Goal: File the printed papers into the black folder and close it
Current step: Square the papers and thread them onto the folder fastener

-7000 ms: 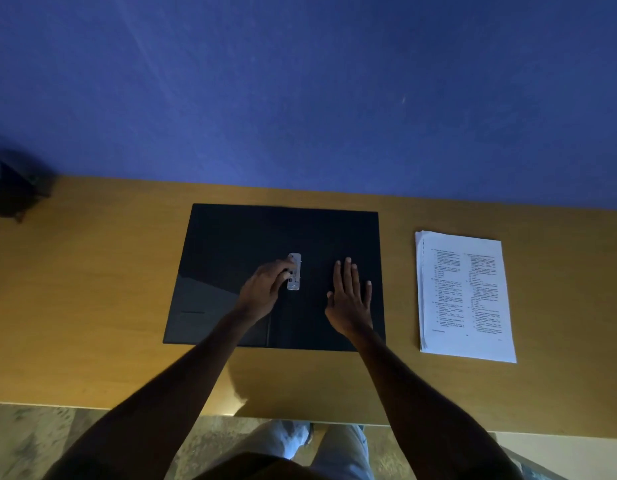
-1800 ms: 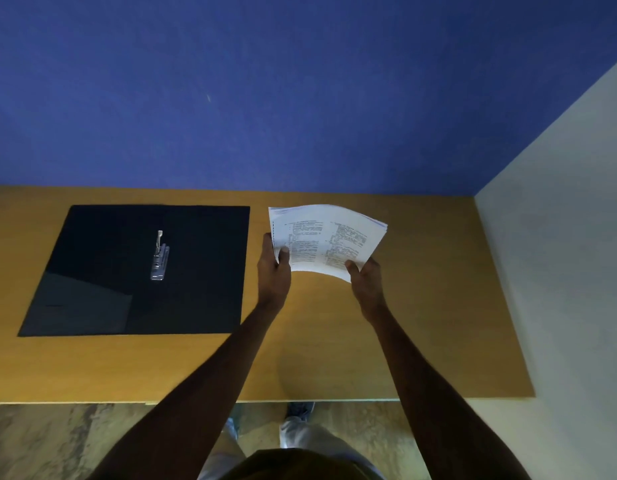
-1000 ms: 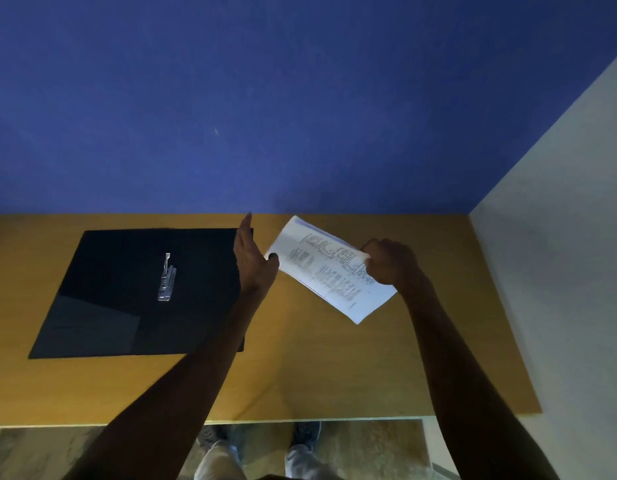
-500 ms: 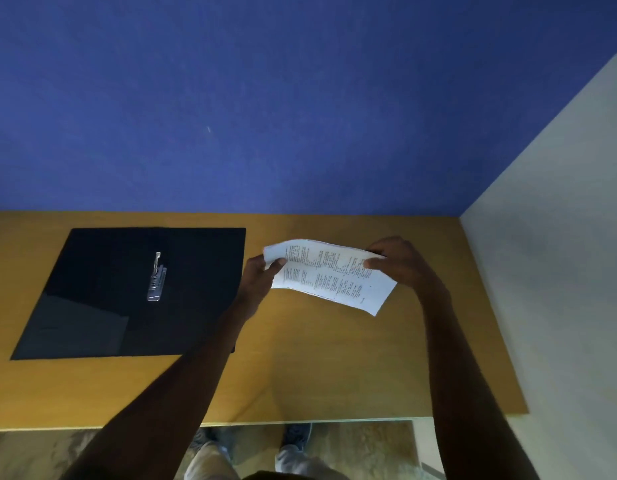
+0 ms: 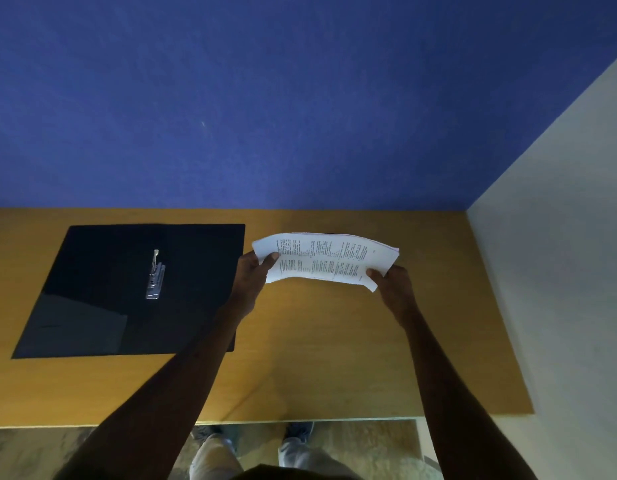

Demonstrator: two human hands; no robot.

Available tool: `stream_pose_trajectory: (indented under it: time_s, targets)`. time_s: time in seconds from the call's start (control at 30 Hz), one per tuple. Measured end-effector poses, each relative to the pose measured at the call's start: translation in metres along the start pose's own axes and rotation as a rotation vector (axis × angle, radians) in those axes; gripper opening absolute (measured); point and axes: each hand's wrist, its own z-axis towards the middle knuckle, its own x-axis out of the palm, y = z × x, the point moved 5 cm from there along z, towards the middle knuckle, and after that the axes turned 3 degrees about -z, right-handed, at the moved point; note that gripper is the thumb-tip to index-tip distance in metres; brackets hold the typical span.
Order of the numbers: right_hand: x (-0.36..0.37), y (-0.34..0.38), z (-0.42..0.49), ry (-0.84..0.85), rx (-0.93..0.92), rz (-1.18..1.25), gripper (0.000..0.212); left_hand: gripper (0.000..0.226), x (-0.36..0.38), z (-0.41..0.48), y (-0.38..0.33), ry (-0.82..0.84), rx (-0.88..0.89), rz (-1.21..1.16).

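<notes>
Both hands hold the papers in the air above the desk, to the right of the folder. The left hand pinches the sheaf's left end, thumb on top and fingers closed beneath; the right hand grips the right end the same way. The sheaf lies sideways (print lines running across the view) and bows upward in the middle. The folder lies open and flat on the desk's left part, its metal clip near the spine with the lever raised. A blue wall rises behind the desk.
</notes>
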Motion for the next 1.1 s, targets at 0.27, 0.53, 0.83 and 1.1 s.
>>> stream_pose_trajectory:
  time_s: [0.27, 0.53, 0.83, 1.1]
  targets:
    - [0.022, -0.023, 0.001, 0.034, 0.074, -0.048, 0.028, 0.033, -0.004, 0.002, 0.020, 0.031, -0.050, 0.048]
    - [0.024, -0.030, 0.007, 0.074, 0.128, -0.068, 0.030, 0.034, -0.004, 0.008, 0.021, 0.060, -0.100, 0.078]
    - [-0.013, 0.044, 0.028, 0.084, -0.100, 0.274, 0.024, 0.032, -0.019, 0.016, -0.010, 0.112, -0.051, 0.159]
    - [-0.011, 0.127, 0.040, 0.209, -0.368, -0.277, 0.022, 0.030, -0.033, 0.011, -0.039, 0.143, 0.020, 0.251]
